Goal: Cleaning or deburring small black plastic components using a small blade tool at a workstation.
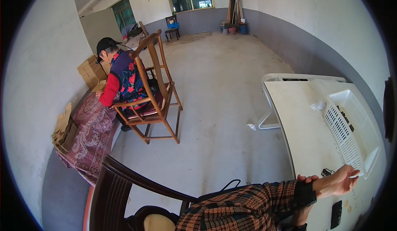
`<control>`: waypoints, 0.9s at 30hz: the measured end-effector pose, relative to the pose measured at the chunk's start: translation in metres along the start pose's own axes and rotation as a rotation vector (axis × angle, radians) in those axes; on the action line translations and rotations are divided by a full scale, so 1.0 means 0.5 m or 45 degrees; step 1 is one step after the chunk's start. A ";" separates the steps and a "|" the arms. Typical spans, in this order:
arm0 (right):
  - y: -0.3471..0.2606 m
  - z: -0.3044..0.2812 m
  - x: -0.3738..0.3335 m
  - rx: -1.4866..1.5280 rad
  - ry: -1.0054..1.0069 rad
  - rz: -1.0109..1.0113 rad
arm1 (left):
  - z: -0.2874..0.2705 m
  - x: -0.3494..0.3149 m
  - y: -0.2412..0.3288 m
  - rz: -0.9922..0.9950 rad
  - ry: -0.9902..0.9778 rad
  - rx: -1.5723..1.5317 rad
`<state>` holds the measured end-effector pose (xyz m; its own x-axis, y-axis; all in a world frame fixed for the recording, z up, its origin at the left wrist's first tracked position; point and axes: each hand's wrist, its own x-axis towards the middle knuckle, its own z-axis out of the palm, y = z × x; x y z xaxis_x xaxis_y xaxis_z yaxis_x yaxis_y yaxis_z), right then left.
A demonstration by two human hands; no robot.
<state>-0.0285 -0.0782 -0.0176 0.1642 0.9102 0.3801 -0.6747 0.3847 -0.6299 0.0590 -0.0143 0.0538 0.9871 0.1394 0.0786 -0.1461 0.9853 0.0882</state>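
Note:
My left arm, in a brown-and-black plaid sleeve [248,202], reaches across to the white table [297,119] on the right. My left hand [341,180] is turned palm up over the table, its fingers loosely bent and apart, with nothing visible in them. My right hand [308,178] comes from beneath and wraps round the dark cuff [305,194] of the left sleeve. Beside the hands lie a small black lattice-like part [328,172] and a black ridged block [336,214], with small tan rings [347,206] near it. A white slotted plastic basket [343,127] stands beyond, holding dark pieces.
A dark wooden chair [149,181] is close at the lower left. Further off, a person [124,74] in a floral vest sits on a wooden armchair [165,94] at a cloth-covered surface [93,136] with cardboard boxes [92,70]. Crumpled clear plastic [318,105] lies by the basket.

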 end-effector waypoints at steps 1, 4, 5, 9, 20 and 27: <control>0.001 0.000 0.000 0.007 -0.007 0.003 | -0.003 0.006 0.002 -0.018 -0.022 0.024; 0.008 0.005 -0.002 0.023 -0.038 0.012 | -0.009 0.008 0.004 -0.051 -0.074 0.077; 0.010 0.003 -0.003 0.030 -0.043 0.011 | -0.012 0.004 0.003 -0.036 -0.051 0.060; 0.025 -0.018 -0.010 0.068 -0.069 0.016 | -0.024 -0.008 0.000 -0.008 0.031 0.020; -0.001 0.015 0.007 -0.069 0.143 -0.036 | -0.077 0.036 0.040 0.010 0.131 0.004; -0.020 -0.004 -0.003 0.004 0.382 0.002 | -0.064 0.026 0.085 0.126 0.164 -0.017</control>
<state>-0.0204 -0.0830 -0.0131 0.3680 0.9156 0.1618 -0.6770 0.3831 -0.6284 0.0675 0.0325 0.0269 0.9682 0.2467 -0.0421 -0.2432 0.9672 0.0734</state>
